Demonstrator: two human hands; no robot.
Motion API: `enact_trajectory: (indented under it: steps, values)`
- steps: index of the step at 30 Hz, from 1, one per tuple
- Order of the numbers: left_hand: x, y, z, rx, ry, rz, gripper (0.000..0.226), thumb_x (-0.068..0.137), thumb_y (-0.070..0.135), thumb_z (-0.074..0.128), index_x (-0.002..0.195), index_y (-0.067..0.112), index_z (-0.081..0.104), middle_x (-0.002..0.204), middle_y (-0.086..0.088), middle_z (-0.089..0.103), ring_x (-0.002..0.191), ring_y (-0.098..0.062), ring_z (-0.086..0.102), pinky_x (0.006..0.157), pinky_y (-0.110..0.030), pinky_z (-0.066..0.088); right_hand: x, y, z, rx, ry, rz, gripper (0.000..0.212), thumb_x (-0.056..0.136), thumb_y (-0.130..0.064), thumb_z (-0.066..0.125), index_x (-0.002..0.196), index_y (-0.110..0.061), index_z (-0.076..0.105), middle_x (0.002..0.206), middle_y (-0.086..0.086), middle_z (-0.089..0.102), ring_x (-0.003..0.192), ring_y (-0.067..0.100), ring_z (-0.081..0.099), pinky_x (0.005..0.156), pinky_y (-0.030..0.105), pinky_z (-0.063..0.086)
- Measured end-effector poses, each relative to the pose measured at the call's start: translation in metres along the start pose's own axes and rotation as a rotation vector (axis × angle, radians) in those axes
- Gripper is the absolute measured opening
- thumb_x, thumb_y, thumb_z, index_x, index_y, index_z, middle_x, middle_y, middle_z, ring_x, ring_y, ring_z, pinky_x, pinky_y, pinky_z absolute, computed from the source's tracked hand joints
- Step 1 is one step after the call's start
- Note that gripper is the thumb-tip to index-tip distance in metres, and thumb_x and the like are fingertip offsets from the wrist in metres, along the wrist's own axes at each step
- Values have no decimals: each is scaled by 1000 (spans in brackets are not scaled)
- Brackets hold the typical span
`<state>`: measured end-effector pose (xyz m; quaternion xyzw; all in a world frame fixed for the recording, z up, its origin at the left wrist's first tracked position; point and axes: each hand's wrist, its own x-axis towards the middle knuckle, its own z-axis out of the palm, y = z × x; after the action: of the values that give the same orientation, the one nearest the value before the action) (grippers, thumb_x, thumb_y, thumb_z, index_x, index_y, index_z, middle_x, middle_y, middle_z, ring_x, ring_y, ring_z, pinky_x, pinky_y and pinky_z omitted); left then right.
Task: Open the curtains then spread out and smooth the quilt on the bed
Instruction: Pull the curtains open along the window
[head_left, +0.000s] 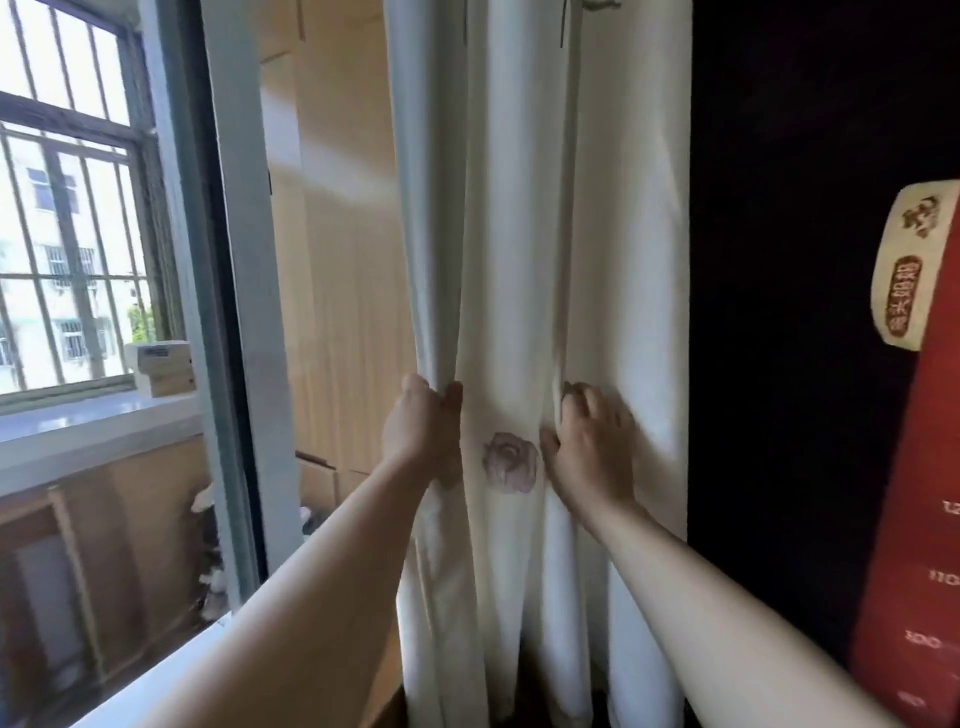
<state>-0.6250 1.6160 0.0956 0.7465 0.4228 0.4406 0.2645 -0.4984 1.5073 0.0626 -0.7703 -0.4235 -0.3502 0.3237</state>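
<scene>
The white curtain (519, 260) hangs bunched in folds down the centre of the frame. The left hand (423, 423) grips its left fold, fingers curled round the cloth. The right hand (589, 447) clutches a fold further right. A printed rose (510, 461) sits between the two hands. The barred window (67, 208) fills the upper left, with a box (161, 366) on its sill (78, 415). A red panel (914, 519) stands at the right edge.

A bunched white curtain (519, 260) is gripped at its left fold by the left hand (423, 431) and at a right fold by the right hand (589, 447), a printed rose (510, 461) lying between them; a barred window (72, 218) is seen at left.
</scene>
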Motion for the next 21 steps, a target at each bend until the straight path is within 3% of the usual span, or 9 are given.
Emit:
enact_trajectory:
  steps: [3,5,7,9,11,13,14,17,21]
  values:
    - [1,2,10,-122,12,49,99,69,66,67,139,8,29,135,-12,41,129,-30,38,105,-42,35,-3,14,-4,73,268,-12,78,73,-32,69,139,-7,37,144,21,32,133,37,30,111,47,23]
    - [-1,9,17,-151,6,108,129,54,75,71,151,18,6,152,-7,22,143,-26,20,115,-47,23,2,23,-15,90,374,83,97,68,-39,75,145,-4,28,151,24,20,138,37,20,114,49,15]
    - [2,20,25,-181,-13,136,141,49,75,74,151,22,-8,159,-4,7,147,-22,9,118,-48,16,13,31,-24,150,326,287,115,62,-43,79,149,-3,16,154,25,16,140,38,19,116,50,13]
    - [9,31,38,-205,-27,152,146,46,71,78,150,22,-12,159,-2,7,147,-21,11,118,-47,18,26,41,-23,281,123,490,113,68,-30,76,152,-7,3,153,19,26,140,35,28,116,50,20]
    - [19,40,50,-268,-49,119,139,49,64,81,149,21,-5,154,-3,26,137,-22,33,111,-43,32,36,51,-16,414,-52,610,86,79,-19,63,149,-14,15,140,12,48,128,35,47,108,44,37]
    - [28,48,66,-298,-93,69,108,59,56,80,139,13,23,128,-3,53,108,-22,55,85,-34,48,42,62,-7,480,-79,566,42,86,-18,55,127,-16,48,119,12,64,112,34,60,95,40,49]
    - [32,49,71,-268,-113,83,84,66,54,77,128,11,40,109,-1,61,95,-21,60,69,-29,46,44,64,-5,491,-92,532,27,88,-20,55,115,-17,57,112,12,67,106,33,63,90,39,51]
    - [42,51,92,-159,-118,160,39,82,46,62,92,9,63,71,0,63,75,-26,63,47,-25,33,52,75,-1,412,-193,408,22,90,-20,55,108,-14,65,106,15,69,102,36,64,83,37,53]
    - [53,53,112,-107,-71,169,30,92,35,53,76,10,57,60,1,55,62,-26,54,45,-26,32,63,92,7,493,-213,278,24,93,-24,49,102,-6,64,98,19,70,98,37,65,78,37,51]
